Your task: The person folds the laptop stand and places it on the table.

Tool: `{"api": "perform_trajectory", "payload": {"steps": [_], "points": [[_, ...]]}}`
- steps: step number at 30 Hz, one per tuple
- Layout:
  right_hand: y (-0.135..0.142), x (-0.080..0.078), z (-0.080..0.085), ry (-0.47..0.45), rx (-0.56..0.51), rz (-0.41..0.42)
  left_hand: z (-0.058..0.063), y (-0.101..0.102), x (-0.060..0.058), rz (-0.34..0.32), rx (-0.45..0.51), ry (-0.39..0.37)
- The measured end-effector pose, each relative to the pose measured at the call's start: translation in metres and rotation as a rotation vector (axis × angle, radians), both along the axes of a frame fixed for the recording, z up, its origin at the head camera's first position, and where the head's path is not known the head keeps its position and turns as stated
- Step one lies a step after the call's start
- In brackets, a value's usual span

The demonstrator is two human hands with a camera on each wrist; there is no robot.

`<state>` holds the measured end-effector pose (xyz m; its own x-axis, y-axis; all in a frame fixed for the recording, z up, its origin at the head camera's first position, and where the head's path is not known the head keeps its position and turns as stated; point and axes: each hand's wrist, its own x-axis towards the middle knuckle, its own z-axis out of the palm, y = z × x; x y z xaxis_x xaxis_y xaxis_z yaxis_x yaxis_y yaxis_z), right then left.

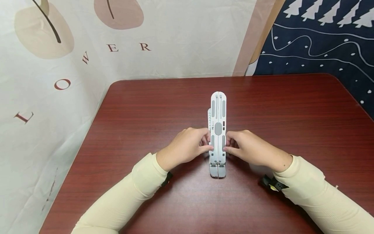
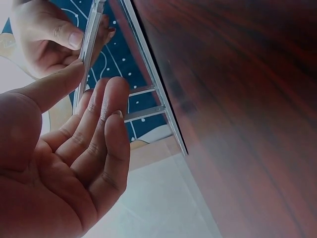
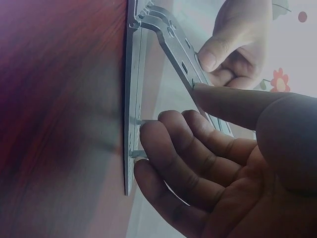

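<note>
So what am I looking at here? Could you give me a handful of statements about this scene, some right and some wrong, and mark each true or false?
1. The left hand and right hand hold the silver stand from opposite sides. True.
2. The stand is folded flat, its upper part lying against its base. False: the right wrist view shows the upper part slanting up away from the base.
3. The table is white. False: it is reddish-brown.
4. The person's sleeves are pale yellow. True.
5. The dark cloth beyond the table has white tree shapes on it. True.
</note>
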<state>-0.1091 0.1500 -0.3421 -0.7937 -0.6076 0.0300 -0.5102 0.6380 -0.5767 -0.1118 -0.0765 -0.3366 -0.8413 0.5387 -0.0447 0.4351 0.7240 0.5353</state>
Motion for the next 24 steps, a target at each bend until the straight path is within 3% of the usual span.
{"api": "perform_trajectory", "payload": {"steps": [24], "points": [[-0.0004,-0.0008,-0.0015,0.008,0.011,-0.002,0.0003,0.0005,0.0011,-0.006,-0.005,0.011]]}}
